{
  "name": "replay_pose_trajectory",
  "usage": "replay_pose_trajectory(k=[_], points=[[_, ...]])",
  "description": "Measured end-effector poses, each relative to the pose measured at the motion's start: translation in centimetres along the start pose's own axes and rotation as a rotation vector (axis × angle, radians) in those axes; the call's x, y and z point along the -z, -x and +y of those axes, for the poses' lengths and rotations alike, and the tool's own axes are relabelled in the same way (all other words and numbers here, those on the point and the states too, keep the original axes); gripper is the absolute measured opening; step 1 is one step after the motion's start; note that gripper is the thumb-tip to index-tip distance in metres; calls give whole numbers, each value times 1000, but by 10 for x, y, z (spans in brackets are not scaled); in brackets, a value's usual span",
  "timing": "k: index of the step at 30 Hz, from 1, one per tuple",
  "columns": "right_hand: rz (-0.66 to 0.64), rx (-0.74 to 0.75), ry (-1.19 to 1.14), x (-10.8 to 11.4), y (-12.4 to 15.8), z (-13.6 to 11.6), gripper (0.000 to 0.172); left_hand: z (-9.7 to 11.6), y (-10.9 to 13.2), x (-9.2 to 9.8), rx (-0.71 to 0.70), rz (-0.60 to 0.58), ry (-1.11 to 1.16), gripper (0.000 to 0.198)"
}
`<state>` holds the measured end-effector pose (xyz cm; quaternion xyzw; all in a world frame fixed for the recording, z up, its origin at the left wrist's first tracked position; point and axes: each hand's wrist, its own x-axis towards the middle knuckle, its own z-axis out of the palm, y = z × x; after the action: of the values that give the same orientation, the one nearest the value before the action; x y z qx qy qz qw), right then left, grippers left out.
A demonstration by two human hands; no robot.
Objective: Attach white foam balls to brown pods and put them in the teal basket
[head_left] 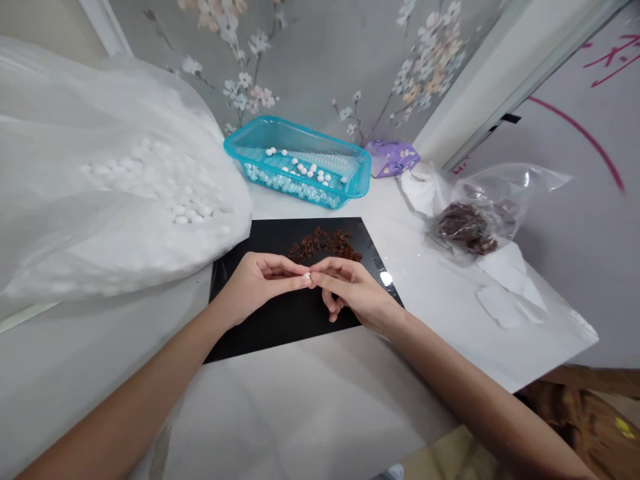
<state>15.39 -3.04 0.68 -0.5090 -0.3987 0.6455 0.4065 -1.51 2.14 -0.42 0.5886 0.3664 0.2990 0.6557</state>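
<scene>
Above a black mat (260, 333), the fingertips of my two hands meet around a small white ball (307, 275). My left hand (263, 280) pinches it between thumb and forefinger. From the other side, my right hand (353, 287) closes thumb and forefinger at the same spot, its other fingers curled below. Most of the ball is covered by the fingers. Just beyond the hands, a loose heap of reddish-brown, crumbly bits (327, 244) lies on the mat.
A blue plastic basket (300, 133) holding several white balls stands at the back. On the left bulges a large translucent bag (125, 220) of white balls. To the right are a purple packet (394, 158), a clear bag of brown material (465, 227) and white paper pieces (510, 280).
</scene>
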Motion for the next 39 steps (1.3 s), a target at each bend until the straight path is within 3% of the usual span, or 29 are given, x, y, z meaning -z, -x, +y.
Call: replay_pose_trajectory(k=[5,11,14,19,39], points=[[-51,28,-57,0,1,-1,26,0,0,1,-9,7,39,18],[-268,-251,-230,7,-4,0,42,0,-1,1,-18,29,36,18],[-336,-255,-252,8,-4,1,43,0,-1,0,-53,4,22,16],[-330,-180,-278,6,-3,5,33,2,0,-1,-57,-60,1,11],[-291,-203,-338,6,-4,5,28,3,-1,-1,-50,-62,7,15]])
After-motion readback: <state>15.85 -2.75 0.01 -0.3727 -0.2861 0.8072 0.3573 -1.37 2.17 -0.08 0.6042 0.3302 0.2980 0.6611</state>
